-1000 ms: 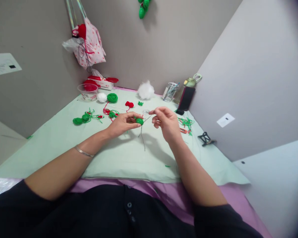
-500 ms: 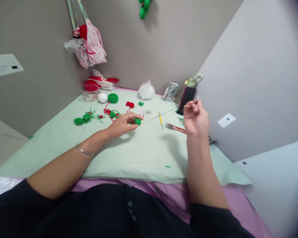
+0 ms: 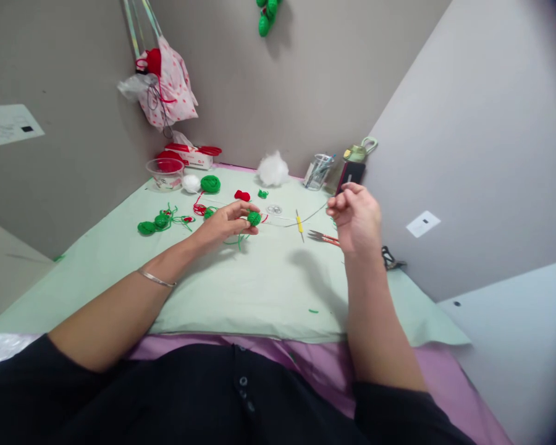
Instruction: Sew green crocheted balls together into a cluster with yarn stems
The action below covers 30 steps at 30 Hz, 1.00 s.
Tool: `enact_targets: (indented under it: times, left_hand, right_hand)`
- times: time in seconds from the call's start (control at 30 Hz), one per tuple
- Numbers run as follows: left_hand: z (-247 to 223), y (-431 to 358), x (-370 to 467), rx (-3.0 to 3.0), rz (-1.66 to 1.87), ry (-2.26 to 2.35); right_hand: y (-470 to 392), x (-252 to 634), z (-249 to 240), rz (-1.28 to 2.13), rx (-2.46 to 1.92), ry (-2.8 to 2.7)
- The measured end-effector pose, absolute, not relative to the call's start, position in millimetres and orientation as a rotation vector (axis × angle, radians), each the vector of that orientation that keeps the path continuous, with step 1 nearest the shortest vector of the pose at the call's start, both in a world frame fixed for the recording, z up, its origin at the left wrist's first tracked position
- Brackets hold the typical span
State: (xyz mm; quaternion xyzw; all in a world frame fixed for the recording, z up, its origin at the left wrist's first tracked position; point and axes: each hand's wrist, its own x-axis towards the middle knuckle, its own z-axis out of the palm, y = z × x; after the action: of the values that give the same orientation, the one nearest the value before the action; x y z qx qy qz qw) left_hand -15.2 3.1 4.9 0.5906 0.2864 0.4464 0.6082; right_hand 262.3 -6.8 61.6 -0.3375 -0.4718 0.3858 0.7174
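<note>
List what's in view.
Crocheted ball: 1, green, left hand
Strand: 1, dark, right hand
Slim tool: 1, yellow, centre
Snips: 1, orange, right
Fluff: 1, white, back
Yarn ball: 1, green, back left
Puff: 1, white, back left
Tub: 1, clear, back left
Yarn: some, red, at tub
Tissue box: 1, red-white, back left
Bow: 1, red, back
Cup: 1, clear, back right
Bottle: 1, green, back right
Phone: 1, dark, back right
Pouch: 1, pink-white, wall
Wall cluster: 1, green, top
Crocheted pieces: several, green, left
Clip: 1, black, right
Cover: 1, green, table
Bangle: 1, silver, wrist
Hands: 2, bare, over table
</note>
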Motion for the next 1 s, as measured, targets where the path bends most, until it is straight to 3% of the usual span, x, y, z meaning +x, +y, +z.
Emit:
enact_targets:
  times: [0.13,0.37,1.0]
  left_hand:
    - [8.9,0.3,-13.8,1.291,1.041,0.634]
    - [11.1,-1.6,-10.8,1.270,1.064,0.594]
    - [7.9,-1.2,-9.2,1.295,1.087,0.619]
  right_hand:
    - [-20.4,232.5,53.9,0.862,-0.820,-1.374]
    - [-35.6,199.6,32.2,0.502,-0.957,-1.786]
    - [-33.5,195.2,21.7,0.500,-1.100,-1.898]
